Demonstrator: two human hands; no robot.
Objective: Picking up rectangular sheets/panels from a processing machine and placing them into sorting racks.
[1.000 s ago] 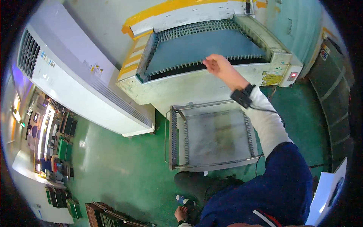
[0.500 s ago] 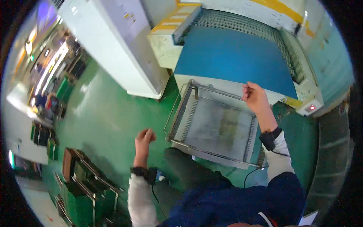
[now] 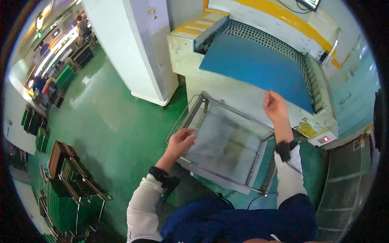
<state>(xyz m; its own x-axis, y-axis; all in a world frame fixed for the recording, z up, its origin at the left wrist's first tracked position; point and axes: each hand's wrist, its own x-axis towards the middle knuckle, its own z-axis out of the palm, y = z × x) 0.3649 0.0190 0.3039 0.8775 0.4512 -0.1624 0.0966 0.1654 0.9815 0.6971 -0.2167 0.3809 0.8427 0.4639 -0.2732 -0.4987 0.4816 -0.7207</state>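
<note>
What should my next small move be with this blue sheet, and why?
Probably slide the blue sheet toward you with the right hand, which pinches its near edge, while it lies flat on the machine bed. The left hand rests on the metal rack just below, seemingly steadying it.

Blue sheet (image 3: 259, 67) flat on machine; metal rack (image 3: 227, 141) below.

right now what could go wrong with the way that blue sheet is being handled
The right hand pinches only the near edge of the large blue sheet, so it might sag or slip from that small grip. The left hand rests on the metal rack frame, where a dropped sheet could catch its fingers. The rack's toothed rails could scratch the sheet.
</note>
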